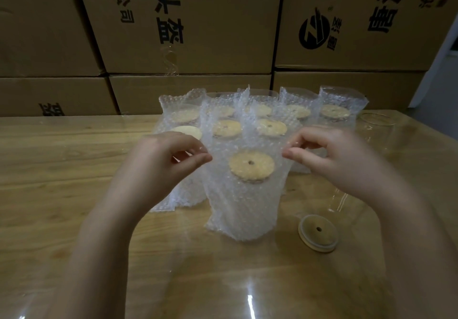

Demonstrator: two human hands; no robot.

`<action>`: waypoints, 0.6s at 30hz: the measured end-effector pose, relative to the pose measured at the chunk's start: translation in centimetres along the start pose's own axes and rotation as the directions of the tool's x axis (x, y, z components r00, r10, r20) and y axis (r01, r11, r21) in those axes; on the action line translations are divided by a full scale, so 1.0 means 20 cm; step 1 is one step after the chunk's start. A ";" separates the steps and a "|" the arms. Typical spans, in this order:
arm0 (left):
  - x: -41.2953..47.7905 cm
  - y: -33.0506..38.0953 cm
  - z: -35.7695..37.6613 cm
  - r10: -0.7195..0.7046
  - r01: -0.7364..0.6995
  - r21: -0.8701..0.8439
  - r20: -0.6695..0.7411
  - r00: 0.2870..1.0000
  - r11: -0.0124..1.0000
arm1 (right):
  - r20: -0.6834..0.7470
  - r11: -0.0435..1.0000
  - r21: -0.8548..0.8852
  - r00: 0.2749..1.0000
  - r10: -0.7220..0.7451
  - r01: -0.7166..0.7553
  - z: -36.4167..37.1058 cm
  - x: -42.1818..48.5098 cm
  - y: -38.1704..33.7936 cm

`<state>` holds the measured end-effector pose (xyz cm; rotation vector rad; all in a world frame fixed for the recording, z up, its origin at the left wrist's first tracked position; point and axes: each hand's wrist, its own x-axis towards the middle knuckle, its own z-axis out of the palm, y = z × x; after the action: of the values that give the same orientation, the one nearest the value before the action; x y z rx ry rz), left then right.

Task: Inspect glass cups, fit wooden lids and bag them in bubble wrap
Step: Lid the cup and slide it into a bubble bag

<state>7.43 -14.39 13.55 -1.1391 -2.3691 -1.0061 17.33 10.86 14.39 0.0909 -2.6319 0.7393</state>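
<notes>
Bubble-wrap bag (245, 202), round wooden lid (251, 166) inside, both hands pinching.

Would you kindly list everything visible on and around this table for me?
Bagged cup in front: one, clear bubble wrap with tan wooden lid, table centre, between the hands.
Other bagged cups: about eight, same colours, clustered behind it.
Loose wooden lid: one, tan, table front right.
Bare glass cup: one, clear, table far right.
Table: one, light wood, under everything.
Cardboard boxes: several, brown with black print, stacked behind the table.
Left hand: one, pinches the front bag's top edge.
Right hand: one, pinches the opposite edge.
</notes>
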 end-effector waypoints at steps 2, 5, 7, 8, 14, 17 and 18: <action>0.00 0.00 0.00 -0.013 0.013 -0.007 -0.029 0.999 1.000 | -0.036 1.000 -0.016 0.999 -0.006 0.005 0.00 0.00 0.00; 0.00 0.00 0.00 -0.058 0.056 -0.063 -0.026 0.998 0.996 | -0.035 0.999 0.051 0.999 0.006 -0.004 -0.01 0.00 -0.01; 0.00 0.00 0.00 -0.086 0.083 -0.114 -0.021 0.996 0.990 | -0.021 0.990 0.142 1.000 0.010 -0.007 -0.01 -0.01 0.00; 0.00 0.00 0.00 -0.092 0.089 -0.140 -0.018 0.996 0.986 | -0.011 0.983 0.185 1.000 0.017 -0.014 -0.01 -0.01 0.01; 0.00 -0.10 0.04 -0.177 0.252 -0.316 0.247 0.953 0.915 | 0.229 0.864 0.458 0.967 0.112 -0.209 0.01 0.00 0.09; -0.01 -0.14 0.08 -0.168 0.290 -0.216 0.451 0.877 0.932 | 0.493 0.918 0.296 0.865 0.089 -0.263 0.06 0.01 0.12; -0.01 -0.13 0.10 -0.139 0.268 -0.218 0.471 0.871 0.939 | 0.541 0.929 0.265 0.837 0.078 -0.258 0.09 0.01 0.13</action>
<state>5.54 -14.27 10.84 -1.3641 -2.8310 -1.2977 16.04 12.20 11.90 0.1747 -3.0208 1.3898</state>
